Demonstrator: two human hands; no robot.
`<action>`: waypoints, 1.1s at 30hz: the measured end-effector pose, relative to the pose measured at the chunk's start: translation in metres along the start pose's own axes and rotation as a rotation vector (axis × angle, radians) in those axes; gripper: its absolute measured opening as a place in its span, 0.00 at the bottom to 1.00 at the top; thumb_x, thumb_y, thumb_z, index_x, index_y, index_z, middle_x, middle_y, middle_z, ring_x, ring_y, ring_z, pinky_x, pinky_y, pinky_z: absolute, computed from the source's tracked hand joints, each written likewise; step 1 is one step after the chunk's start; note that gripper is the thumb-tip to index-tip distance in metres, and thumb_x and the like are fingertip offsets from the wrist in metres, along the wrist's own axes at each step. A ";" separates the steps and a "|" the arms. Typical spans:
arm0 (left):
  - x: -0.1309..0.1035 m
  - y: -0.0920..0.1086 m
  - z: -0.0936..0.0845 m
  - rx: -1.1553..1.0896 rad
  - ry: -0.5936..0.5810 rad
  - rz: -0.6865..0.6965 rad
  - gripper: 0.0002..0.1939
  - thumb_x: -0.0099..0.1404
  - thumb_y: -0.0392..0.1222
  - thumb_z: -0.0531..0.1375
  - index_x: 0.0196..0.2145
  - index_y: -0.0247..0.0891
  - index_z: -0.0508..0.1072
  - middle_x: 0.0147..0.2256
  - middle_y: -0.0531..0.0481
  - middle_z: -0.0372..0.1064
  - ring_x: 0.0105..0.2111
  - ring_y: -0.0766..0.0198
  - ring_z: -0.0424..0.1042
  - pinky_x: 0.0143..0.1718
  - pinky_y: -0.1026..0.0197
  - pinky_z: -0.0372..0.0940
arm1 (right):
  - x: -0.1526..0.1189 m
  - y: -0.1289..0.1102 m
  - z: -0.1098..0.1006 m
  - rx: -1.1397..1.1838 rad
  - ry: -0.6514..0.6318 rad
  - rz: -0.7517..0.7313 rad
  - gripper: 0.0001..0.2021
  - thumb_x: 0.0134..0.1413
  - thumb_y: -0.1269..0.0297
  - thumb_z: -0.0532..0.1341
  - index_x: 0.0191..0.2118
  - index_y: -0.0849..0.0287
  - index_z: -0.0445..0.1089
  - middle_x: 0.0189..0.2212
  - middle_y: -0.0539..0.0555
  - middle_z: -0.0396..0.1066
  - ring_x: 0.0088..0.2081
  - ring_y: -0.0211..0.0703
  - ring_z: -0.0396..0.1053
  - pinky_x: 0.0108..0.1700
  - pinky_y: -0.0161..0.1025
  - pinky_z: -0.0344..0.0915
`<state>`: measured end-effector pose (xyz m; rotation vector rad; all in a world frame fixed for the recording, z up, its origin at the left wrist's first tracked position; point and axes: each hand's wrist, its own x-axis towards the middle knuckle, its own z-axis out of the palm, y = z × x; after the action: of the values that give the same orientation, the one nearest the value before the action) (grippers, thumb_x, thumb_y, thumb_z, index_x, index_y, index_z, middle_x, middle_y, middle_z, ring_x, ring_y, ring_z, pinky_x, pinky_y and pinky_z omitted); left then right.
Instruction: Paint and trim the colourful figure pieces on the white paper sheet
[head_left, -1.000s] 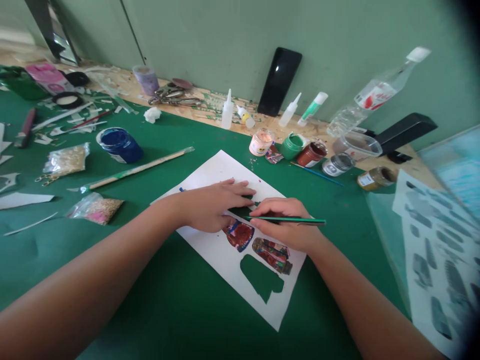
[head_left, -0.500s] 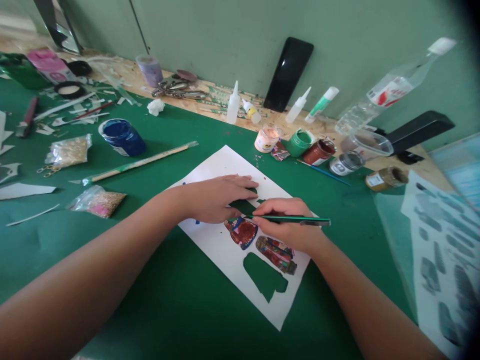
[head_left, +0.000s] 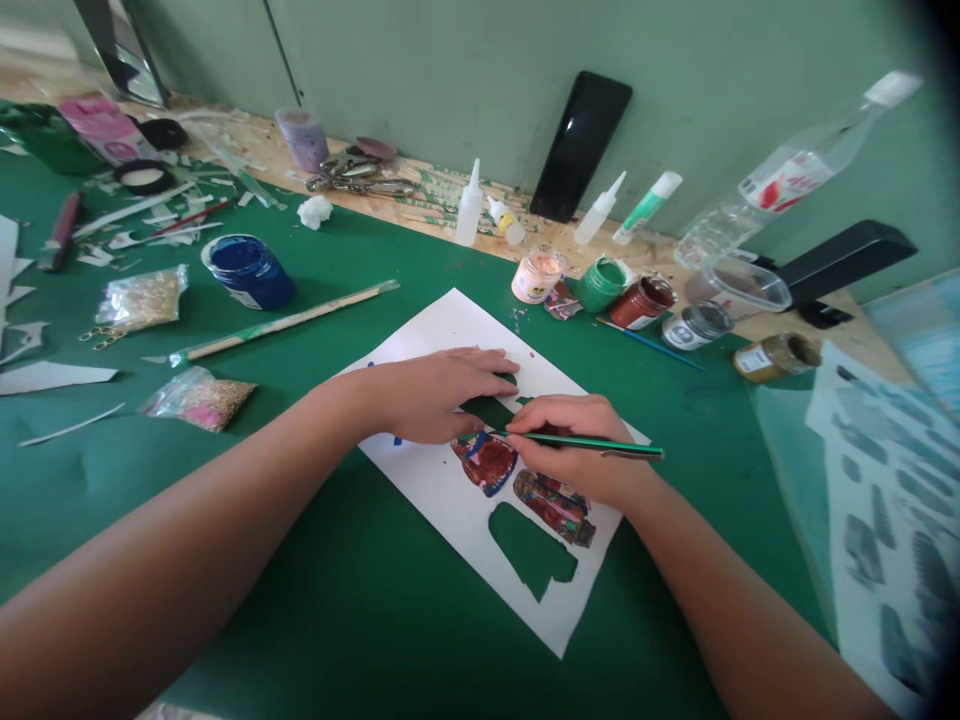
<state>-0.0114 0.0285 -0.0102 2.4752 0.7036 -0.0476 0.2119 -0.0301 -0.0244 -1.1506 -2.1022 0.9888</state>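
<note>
A white paper sheet [head_left: 442,490] with painted figures and cut-out holes lies at an angle on the green table. My left hand [head_left: 442,395] rests flat on it, fingers spread, beside a hole. In a pinch, my right hand [head_left: 570,440] holds a slim green pen-shaped tool [head_left: 600,443]. Its tip is at the upper edge of a red-brown painted figure [head_left: 491,465], close to my left thumb; the tip itself is too small to make out. A second painted figure [head_left: 555,507] is just below my right hand, and a larger hole [head_left: 532,550] opens nearer to me.
Open paint jars, such as a green one [head_left: 602,285], line the back right. A blue jar [head_left: 247,272], a taped stick [head_left: 285,325] and small bags [head_left: 199,400] are on the left. A plastic bottle [head_left: 787,180] leans at the wall; a printed sheet [head_left: 862,500] is at right.
The whole view has shifted very slightly. Both hands keep their places, and the tool's tip stays at about the same spot on the paper.
</note>
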 end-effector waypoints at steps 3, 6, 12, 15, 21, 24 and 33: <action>0.000 -0.001 0.002 0.006 0.022 0.023 0.28 0.67 0.36 0.59 0.64 0.37 0.63 0.71 0.43 0.47 0.71 0.51 0.43 0.71 0.46 0.41 | 0.000 -0.001 0.000 -0.034 -0.015 -0.044 0.04 0.55 0.69 0.65 0.30 0.58 0.75 0.30 0.50 0.78 0.31 0.37 0.73 0.35 0.34 0.67; 0.001 0.000 0.003 0.015 0.040 0.027 0.29 0.67 0.37 0.59 0.64 0.35 0.63 0.71 0.42 0.47 0.71 0.51 0.44 0.71 0.48 0.41 | 0.000 -0.001 0.000 -0.059 -0.017 -0.077 0.04 0.56 0.70 0.65 0.30 0.58 0.75 0.31 0.50 0.78 0.32 0.37 0.74 0.36 0.34 0.67; 0.002 0.001 0.003 0.022 0.031 0.007 0.29 0.67 0.37 0.59 0.65 0.36 0.63 0.71 0.43 0.47 0.71 0.53 0.44 0.71 0.50 0.41 | -0.001 0.000 -0.001 -0.085 -0.005 -0.101 0.03 0.55 0.71 0.66 0.31 0.58 0.77 0.32 0.49 0.79 0.33 0.37 0.75 0.36 0.33 0.67; 0.002 0.001 0.003 0.019 0.027 0.003 0.28 0.67 0.37 0.59 0.64 0.37 0.64 0.71 0.44 0.47 0.71 0.54 0.43 0.71 0.51 0.41 | -0.001 0.000 -0.002 -0.077 -0.005 -0.100 0.03 0.54 0.72 0.66 0.31 0.58 0.77 0.31 0.49 0.79 0.33 0.37 0.75 0.37 0.33 0.68; 0.000 0.000 0.003 0.015 0.033 0.015 0.25 0.68 0.38 0.59 0.62 0.39 0.66 0.71 0.45 0.47 0.71 0.53 0.43 0.71 0.50 0.42 | -0.001 -0.001 -0.003 -0.065 -0.024 -0.090 0.04 0.53 0.72 0.66 0.31 0.58 0.77 0.32 0.50 0.79 0.33 0.39 0.75 0.37 0.35 0.68; 0.001 0.000 0.003 0.017 0.032 0.016 0.26 0.68 0.39 0.59 0.63 0.39 0.66 0.71 0.45 0.46 0.71 0.53 0.43 0.71 0.50 0.42 | -0.002 -0.001 -0.004 -0.070 -0.026 -0.082 0.04 0.54 0.72 0.66 0.30 0.58 0.76 0.32 0.51 0.79 0.32 0.39 0.74 0.37 0.36 0.67; 0.001 -0.002 0.004 0.014 0.046 0.031 0.26 0.68 0.39 0.58 0.63 0.39 0.66 0.71 0.45 0.47 0.71 0.52 0.44 0.71 0.49 0.42 | -0.004 -0.002 -0.004 -0.091 -0.021 -0.071 0.04 0.53 0.72 0.65 0.29 0.58 0.76 0.31 0.50 0.78 0.32 0.39 0.74 0.36 0.36 0.67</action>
<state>-0.0107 0.0282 -0.0145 2.5067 0.6860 0.0163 0.2156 -0.0328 -0.0204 -1.1058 -2.2089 0.8837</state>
